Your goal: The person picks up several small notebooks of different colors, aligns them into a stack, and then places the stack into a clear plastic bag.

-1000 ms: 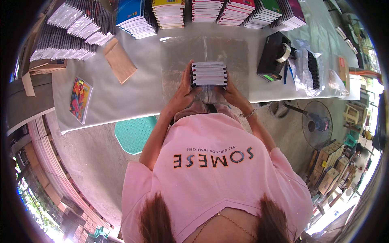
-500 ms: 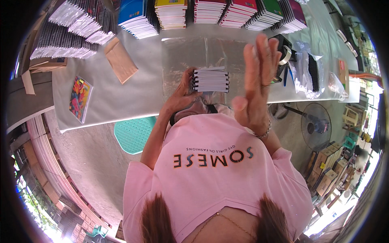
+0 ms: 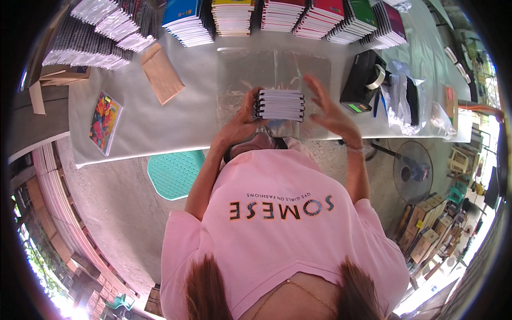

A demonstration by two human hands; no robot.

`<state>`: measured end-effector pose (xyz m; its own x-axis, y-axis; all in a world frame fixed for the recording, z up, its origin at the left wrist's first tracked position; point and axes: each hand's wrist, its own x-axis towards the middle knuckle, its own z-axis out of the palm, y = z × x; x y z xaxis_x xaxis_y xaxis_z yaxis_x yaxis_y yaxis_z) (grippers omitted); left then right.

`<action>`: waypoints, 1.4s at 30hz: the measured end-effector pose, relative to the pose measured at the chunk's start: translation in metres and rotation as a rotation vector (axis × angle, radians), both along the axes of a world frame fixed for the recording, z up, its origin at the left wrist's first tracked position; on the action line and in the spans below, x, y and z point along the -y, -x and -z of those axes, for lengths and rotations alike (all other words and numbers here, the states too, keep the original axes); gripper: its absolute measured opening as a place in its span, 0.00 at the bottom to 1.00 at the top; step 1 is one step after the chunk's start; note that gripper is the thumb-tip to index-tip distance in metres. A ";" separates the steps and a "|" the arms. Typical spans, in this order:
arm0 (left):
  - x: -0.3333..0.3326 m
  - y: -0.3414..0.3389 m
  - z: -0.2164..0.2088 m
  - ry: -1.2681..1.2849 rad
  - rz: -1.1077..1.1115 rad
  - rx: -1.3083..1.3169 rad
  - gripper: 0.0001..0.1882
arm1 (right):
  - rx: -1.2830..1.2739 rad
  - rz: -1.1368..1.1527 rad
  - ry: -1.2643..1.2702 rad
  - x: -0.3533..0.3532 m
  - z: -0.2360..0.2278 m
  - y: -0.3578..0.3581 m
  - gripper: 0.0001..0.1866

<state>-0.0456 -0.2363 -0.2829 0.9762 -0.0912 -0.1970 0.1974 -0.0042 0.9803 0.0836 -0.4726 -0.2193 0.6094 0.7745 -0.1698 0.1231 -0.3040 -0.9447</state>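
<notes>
A small stack of spiral-bound notebooks (image 3: 281,105) stands near the table's front edge, its white page edges and dark coils showing. My left hand (image 3: 241,121) is closed around the stack's left side. To the right of the stack, my right hand (image 3: 333,116) hovers apart from it, fingers spread and slightly blurred, with nothing in them. Beneath the stack a clear plastic sheet (image 3: 234,66) lies on the pale table cover (image 3: 197,120).
Piles of coloured notebooks (image 3: 232,24) line the far edge. Wrapped notebooks (image 3: 88,45) rise at far left, near a brown envelope (image 3: 162,73) and a colourful booklet (image 3: 105,122). A tape dispenser (image 3: 362,80) and plastic bags (image 3: 397,101) lie right. A fan (image 3: 413,170) stands beyond the table edge.
My right hand has come down from its raised position toward the right side of the stack. My left hand stays on the notebooks.
</notes>
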 end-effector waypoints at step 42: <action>0.016 -0.027 -0.003 0.078 -0.371 -0.174 0.40 | -0.537 0.423 -0.227 -0.028 0.052 0.032 0.32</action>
<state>-0.0190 -0.2519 -0.2799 0.8982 0.2395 -0.3685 0.3344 0.1716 0.9267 0.0516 -0.4443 -0.2716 0.7426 0.5424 -0.3927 -0.4609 -0.0114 -0.8874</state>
